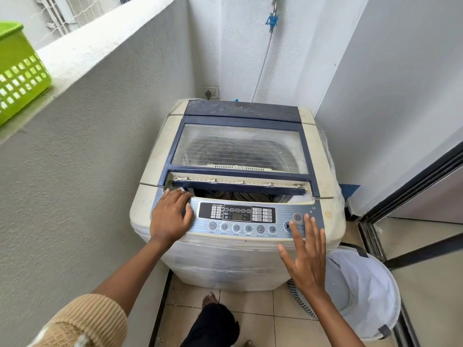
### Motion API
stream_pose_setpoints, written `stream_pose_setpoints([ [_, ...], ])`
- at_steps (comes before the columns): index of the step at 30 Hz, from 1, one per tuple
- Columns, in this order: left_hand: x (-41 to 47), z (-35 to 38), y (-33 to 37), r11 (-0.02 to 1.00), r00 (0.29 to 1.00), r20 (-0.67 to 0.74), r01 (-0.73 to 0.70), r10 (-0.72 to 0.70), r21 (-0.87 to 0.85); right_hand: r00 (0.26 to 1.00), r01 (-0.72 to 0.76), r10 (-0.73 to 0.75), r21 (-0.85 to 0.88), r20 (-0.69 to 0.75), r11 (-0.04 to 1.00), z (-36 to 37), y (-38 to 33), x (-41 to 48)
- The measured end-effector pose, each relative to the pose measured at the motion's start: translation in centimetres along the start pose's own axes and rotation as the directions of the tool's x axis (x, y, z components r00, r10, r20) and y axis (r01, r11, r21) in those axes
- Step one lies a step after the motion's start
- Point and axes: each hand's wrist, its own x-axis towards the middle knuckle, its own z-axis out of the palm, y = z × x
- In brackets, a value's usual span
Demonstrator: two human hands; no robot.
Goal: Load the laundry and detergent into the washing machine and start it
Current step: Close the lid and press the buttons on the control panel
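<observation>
Top-loading washing machine (323, 156), seen from above, set in a corner between textured walls. No brand name can be read.

Control panel (280, 211): a row of round buttons is captioned WATER, WASH, RINSE, SPIN, AIR DRY, PROGRAM (L to R). At the R end a power button (297, 217) is shown above a play-symbol button (287, 226), marked "START / PAUSE"; the last letters are covered by fingers. The small print and digits in the dark display block (236, 213) are too fine to be read.

Lid (240, 146): a blue-framed clear window, with the front section tipped so that a gap is left at the front. Dark laundry (240, 196) is seen in the drum through this gap.

L hand (170, 216): laid palm-down on the L end of the panel, fingers relaxed, nothing held, fingertips at the edge of the opening, just beside the laundry.

R hand (305, 256): fingers straight and spread wide, nothing held, fingertips over the start button area; contact w/ the panel cannot be told.

A white-lined hamper (365, 286) is stood on the floor beside the machine's R side. A green basket (20, 78) is placed on the ledge at L.
</observation>
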Motion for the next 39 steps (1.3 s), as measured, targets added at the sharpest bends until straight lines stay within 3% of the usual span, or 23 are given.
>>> stream_pose_setpoints([
  [12,0.0,0.3,0.0,1.0,0.999,-0.04,-0.003,0.002,-0.016,0.986,-0.017,0.017,0.001,-0.163,1.0,1.3,-0.7,-0.1],
  [19,0.2,0.3,0.0,0.999,0.999,-0.022,0.028,-0.028,-0.026,0.988,-0.04,0.039,0.0,-0.148,0.999,1.3,-0.8,-0.1],
  [21,0.6,0.0,0.4,0.993,0.997,-0.011,0.081,-0.082,-0.087,0.98,-0.104,0.112,0.058,-0.162,0.993,0.5,-1.6,0.3],
  [24,1.8,-0.9,2.1,0.911,0.972,0.001,0.219,-0.233,-0.349,0.958,-0.166,0.205,0.195,-0.202,0.967,-1.2,-3.5,2.7],
  [26,2.7,-1.4,3.6,0.77,0.961,0.096,0.266,-0.259,-0.579,0.962,-0.142,0.226,0.425,-0.156,0.894,-2.1,-4.9,5.2],
  [28,3.5,-1.3,4.9,0.614,0.959,0.213,0.285,-0.19,-0.736,0.953,-0.232,0.302,0.711,0.029,0.664,-2.5,-6.0,7.8],
  [30,4.1,-0.8,5.7,0.499,0.946,0.298,0.32,-0.125,-0.806,0.925,-0.345,0.316,0.812,0.209,0.471,-2.1,-6.7,9.9],
  [34,5.0,0.0,6.7,0.331,0.888,0.458,0.441,-0.029,-0.834,0.912,-0.407,0.201,0.841,0.357,0.357,-1.2,-7.0,11.9],
  [39,5.6,0.0,6.4,0.349,0.811,0.58,0.524,0.073,-0.777,0.887,-0.455,0.065,0.837,0.458,0.305,-1.5,-6.0,12.1],
])
